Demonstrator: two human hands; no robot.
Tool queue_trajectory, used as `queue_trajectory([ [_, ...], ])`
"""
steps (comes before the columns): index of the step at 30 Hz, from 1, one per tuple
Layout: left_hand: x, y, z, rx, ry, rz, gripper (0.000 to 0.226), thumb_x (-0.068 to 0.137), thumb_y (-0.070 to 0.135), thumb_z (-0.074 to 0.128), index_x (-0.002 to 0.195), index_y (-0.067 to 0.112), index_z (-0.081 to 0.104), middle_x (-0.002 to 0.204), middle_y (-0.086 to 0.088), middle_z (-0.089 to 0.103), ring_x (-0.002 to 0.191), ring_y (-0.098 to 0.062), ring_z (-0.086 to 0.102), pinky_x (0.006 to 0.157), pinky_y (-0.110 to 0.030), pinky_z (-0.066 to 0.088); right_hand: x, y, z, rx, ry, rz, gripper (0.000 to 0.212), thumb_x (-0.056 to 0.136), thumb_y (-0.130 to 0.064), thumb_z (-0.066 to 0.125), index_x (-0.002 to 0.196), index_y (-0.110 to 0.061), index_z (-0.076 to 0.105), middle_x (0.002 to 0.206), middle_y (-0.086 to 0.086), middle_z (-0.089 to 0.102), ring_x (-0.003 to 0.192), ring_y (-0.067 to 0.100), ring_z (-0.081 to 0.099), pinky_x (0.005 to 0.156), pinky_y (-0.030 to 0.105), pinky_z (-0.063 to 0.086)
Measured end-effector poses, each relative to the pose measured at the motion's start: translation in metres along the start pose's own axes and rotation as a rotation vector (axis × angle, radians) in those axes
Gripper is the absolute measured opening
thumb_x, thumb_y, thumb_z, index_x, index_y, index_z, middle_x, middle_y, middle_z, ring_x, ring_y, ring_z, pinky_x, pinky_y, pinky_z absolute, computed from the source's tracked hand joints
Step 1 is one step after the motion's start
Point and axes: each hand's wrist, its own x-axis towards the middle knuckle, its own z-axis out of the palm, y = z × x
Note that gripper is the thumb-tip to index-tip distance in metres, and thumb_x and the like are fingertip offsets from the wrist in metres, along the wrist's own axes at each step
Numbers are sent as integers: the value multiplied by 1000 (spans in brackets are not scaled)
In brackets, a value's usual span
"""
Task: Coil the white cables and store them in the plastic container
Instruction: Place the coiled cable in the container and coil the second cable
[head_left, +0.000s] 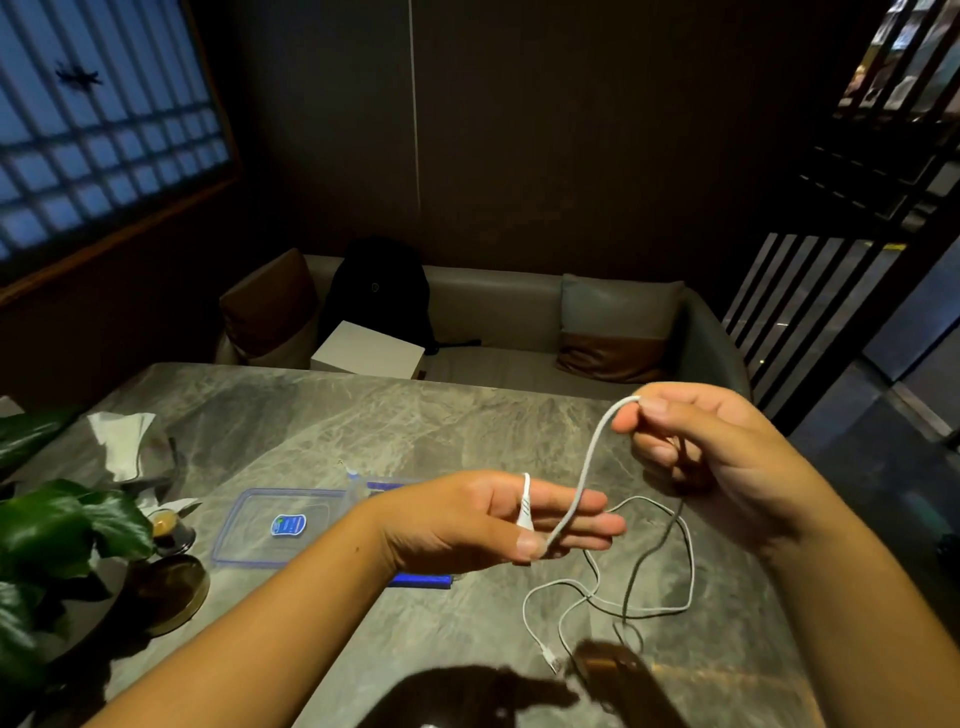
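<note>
Grey marble table across most of view; sofa beyond it, backpack and white box on the seat; plant leaves at the left edge. On the table, clear plastic container mostly hidden behind the left wrist, contents not visible; blue-rimmed lid lying just beside it. Left hand held flat-ish, fingers extended, thumb pinning white cable and its plug end against them; right hand raised, pinching the same cable further along between thumb and fingertip; hands apart, cable arched between. Remaining length trailing loose on the table, far connector near the front edge. Judged early: first loop barely forming, no finished coil, nothing seen stored; winding and placing left.
</note>
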Motion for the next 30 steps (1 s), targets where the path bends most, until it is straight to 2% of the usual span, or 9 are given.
queue_trajectory([
  [2,2,1,2,48,-18,-45,60,92,-12,39,150,-4,26,155,-23,35,144,-33,34,121,-42,24,7,-4,5,-66,-40,-11,24,87,-21,56,82,-3,71,52,4,43,48,14,23,45,26,14],
  [6,8,4,9,170,-64,-123,59,95,-15,43,150,-1,28,154,-19,38,143,-28,37,121,-48,22,19,-14,20,-229,-160,-4,26,95,-21,56,82,-4,71,55,4,47,49,15,26,45,25,16],
  [10,13,6,17,230,-25,-147,56,95,-10,49,148,3,37,149,-16,46,139,-23,45,119,-46,29,29,-16,29,-290,-221,15,29,98,-17,51,83,-1,69,54,5,48,47,14,28,48,30,14],
  [14,14,9,21,179,37,-139,51,95,-8,51,144,3,44,144,-18,52,134,-28,51,115,-44,35,35,-19,32,-296,-278,-1,29,98,-19,51,83,-1,69,56,7,47,51,18,28,51,33,14],
  [18,18,12,24,155,102,-106,40,96,-1,53,136,5,55,134,-20,60,124,-31,59,107,-45,45,42,-20,32,-302,-293,-26,30,99,-20,50,84,-2,68,58,9,46,51,19,28,53,36,15],
  [23,23,16,31,112,125,-62,34,98,3,53,130,10,61,127,-16,66,112,-28,67,86,-28,56,54,-11,26,-240,-272,18,31,102,-20,46,82,-4,65,58,7,45,49,16,27,51,32,16],
  [30,25,20,32,55,106,57,36,98,-3,49,132,5,59,129,-19,63,119,-32,63,88,-33,57,60,23,19,-140,-227,97,42,103,-21,43,67,-15,62,50,-4,47,48,16,23,55,37,12],
])
